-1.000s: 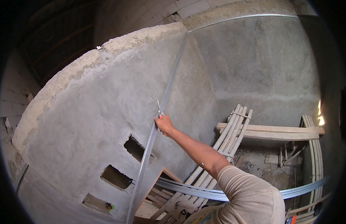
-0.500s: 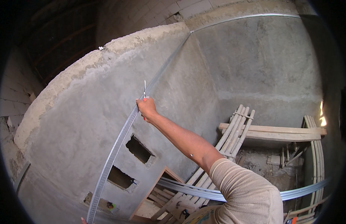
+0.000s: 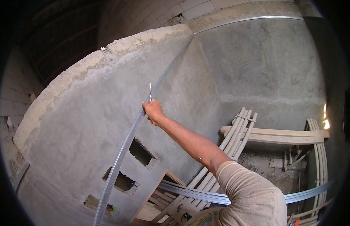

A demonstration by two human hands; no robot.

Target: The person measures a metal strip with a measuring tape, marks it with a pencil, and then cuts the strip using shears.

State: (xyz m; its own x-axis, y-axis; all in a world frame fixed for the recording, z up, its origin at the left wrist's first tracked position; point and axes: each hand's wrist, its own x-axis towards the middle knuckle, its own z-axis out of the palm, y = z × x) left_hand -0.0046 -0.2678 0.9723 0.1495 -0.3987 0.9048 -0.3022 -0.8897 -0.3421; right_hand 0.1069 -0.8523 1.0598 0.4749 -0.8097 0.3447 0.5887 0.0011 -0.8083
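With its fingers closed, my right hand (image 3: 154,112) is raised against the grey plastered wall. It grips a red-handled tool whose slim metal blade (image 3: 150,90) points up; the exact kind of tool is unclear. The same hand holds a long galvanized metal profile (image 3: 120,161) at about its middle. That strip runs from the far wall corner, past my hand, down to the lower left edge of the picture. My left hand is out of view.
Rectangular holes (image 3: 141,151) pierce the wall below the profile. Bamboo poles (image 3: 241,130) and wooden planks (image 3: 275,135) form scaffolding on the right. More metal profiles (image 3: 211,197) lie across it, by a wooden frame (image 3: 150,196). Another metal strip (image 3: 254,17) lines the far wall's top.
My right hand has shifted slightly right and down with the tool and the profile. The profile's lower end has swung right. My left fingertips have left the lower edge of the picture.
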